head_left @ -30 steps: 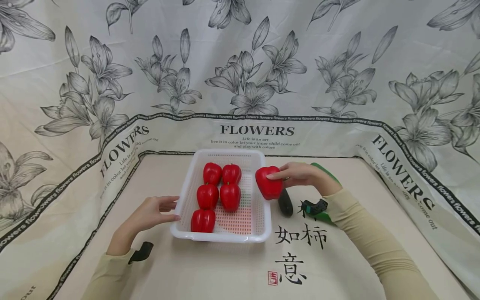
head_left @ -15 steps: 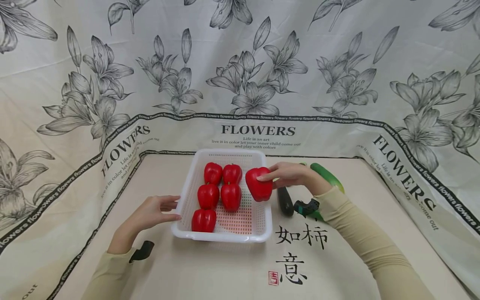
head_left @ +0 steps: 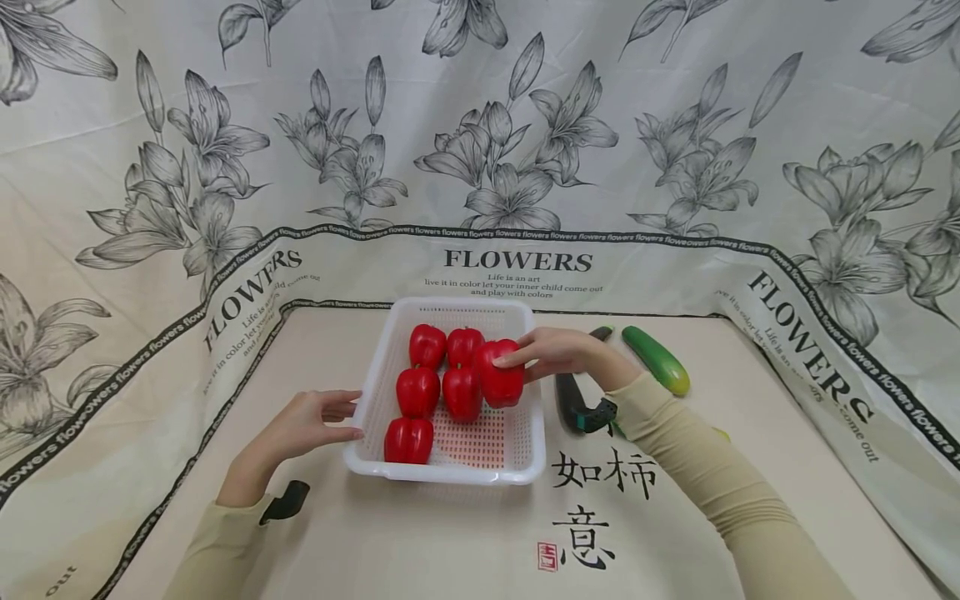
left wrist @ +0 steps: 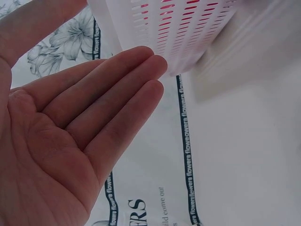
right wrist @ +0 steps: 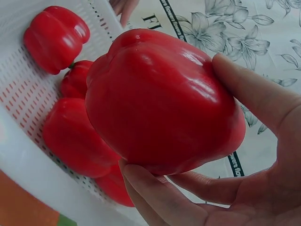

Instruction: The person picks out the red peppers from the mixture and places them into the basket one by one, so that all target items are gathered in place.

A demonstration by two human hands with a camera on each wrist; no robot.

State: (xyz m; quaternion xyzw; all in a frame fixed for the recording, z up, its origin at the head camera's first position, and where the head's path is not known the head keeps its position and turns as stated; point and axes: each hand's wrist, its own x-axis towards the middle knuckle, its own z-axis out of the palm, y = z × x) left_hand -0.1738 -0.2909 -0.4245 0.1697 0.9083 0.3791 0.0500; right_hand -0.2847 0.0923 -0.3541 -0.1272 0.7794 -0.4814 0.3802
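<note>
A white plastic basket [head_left: 442, 476] with perforated walls stands on the table and holds several red bell peppers [head_left: 417, 392] in its left and back parts. My right hand [head_left: 558, 350] grips another red bell pepper [right wrist: 164, 103] between thumb and fingers, above the right half of the basket. In the head view this pepper partly covers one lying beneath it. At the basket's left side is my left hand [head_left: 300, 425], its fingertips at the wall. In the left wrist view its fingers [left wrist: 113, 89] are stretched out straight, with nothing in the palm.
Right of the basket lie a long dark eggplant [head_left: 567, 400], partly behind the right hand, and a green zucchini [head_left: 656, 360]. The right sleeve [head_left: 697, 467] covers more green produce. A flower-printed cloth [head_left: 517, 150] rises behind the table.
My right hand has carried the bell pepper left, from over the basket's right rim to above its inside. The zucchini has become more visible. The left hand stays at the basket's side.
</note>
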